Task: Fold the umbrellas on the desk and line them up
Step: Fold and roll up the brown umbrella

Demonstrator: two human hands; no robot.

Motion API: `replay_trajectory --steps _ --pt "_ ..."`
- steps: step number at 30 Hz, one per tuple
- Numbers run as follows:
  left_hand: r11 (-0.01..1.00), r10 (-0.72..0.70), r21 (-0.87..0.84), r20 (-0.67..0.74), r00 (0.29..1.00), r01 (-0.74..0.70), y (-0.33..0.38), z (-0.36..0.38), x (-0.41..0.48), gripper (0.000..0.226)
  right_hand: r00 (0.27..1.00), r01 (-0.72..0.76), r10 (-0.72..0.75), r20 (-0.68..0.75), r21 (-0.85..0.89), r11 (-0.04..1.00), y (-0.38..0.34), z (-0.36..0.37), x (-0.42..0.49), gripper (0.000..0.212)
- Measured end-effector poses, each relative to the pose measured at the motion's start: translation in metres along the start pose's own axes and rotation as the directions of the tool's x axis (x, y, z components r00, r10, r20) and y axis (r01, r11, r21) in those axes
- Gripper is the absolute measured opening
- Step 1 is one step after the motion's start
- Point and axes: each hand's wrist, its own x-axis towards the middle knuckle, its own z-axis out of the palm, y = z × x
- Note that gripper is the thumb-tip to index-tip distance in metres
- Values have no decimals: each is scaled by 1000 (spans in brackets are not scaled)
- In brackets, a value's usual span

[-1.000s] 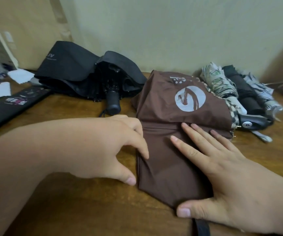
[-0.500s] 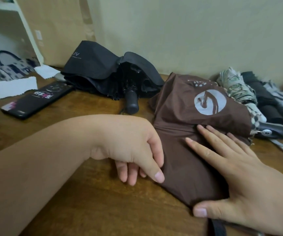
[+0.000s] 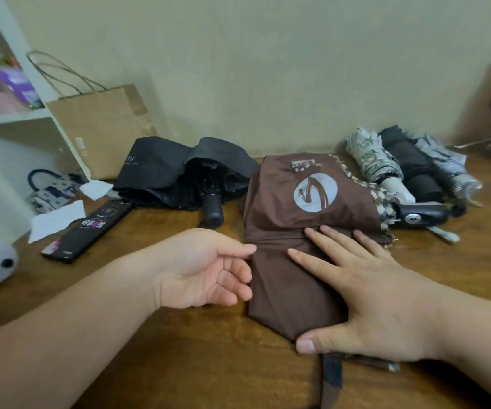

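Several rolled umbrellas (image 3: 409, 169) lie lined up at the far right. Our right hand (image 3: 371, 296), fingers spread, presses the brown umbrella (image 3: 291, 290) flat mid-desk (image 3: 179, 349). Our left hand (image 3: 208, 270), loosely cupped, touches its left edge. We judge it half folded, and the black umbrella (image 3: 179, 175) far left is not yet folded.

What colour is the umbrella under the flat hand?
The umbrella is brown with a white round logo; the head view shows it.
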Motion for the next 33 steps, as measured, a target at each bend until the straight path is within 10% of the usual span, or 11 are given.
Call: replay_trajectory --steps 18,24,29,33 --pt "896 60 438 -279 958 72 -29 31 -35 19 999 35 -34 -16 52 998 5 2 -1 130" --pt "648 243 753 -347 906 114 -34 42 -33 18 999 53 -54 3 50 997 6 2 -3 128" --pt "204 484 979 -110 868 10 -32 38 -40 61 998 55 -55 -2 64 996 5 2 -3 125" --pt "187 380 980 -7 925 -69 -15 27 -39 52 998 59 -56 -32 95 994 6 2 -5 124"
